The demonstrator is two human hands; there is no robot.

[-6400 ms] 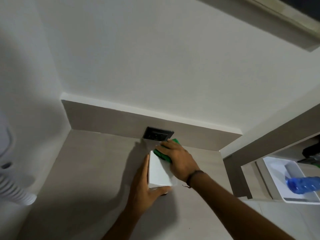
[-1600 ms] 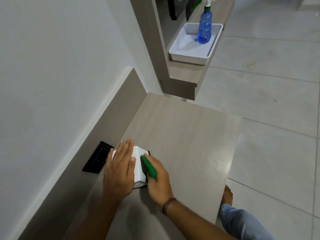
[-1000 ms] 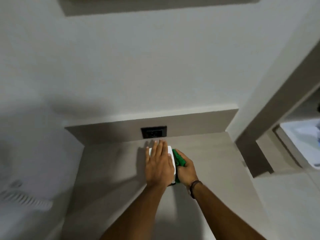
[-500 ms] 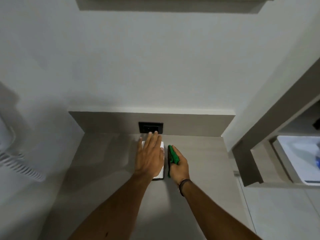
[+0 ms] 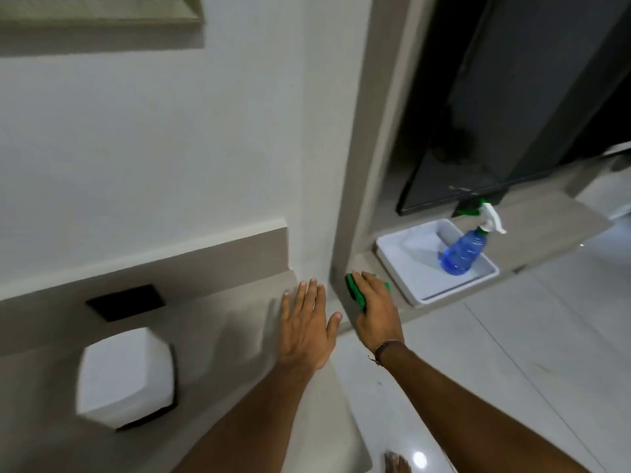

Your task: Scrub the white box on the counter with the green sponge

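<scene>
The white box stands alone on the beige counter, at the lower left, below a black wall socket. Neither hand touches it. My left hand is spread flat with fingers apart over the counter's right end, holding nothing. My right hand grips the green sponge, whose green edge shows past my fingers, near the lower shelf beside the white tray.
The white tray holds a blue spray bottle with a white trigger. Above it hangs a dark screen. Pale tiled floor lies to the right, and a bare foot shows at the bottom.
Both hands have left the white box and moved right. The left hand lifted off its top; the right hand carried the sponge toward the tray. The view swung right.
</scene>
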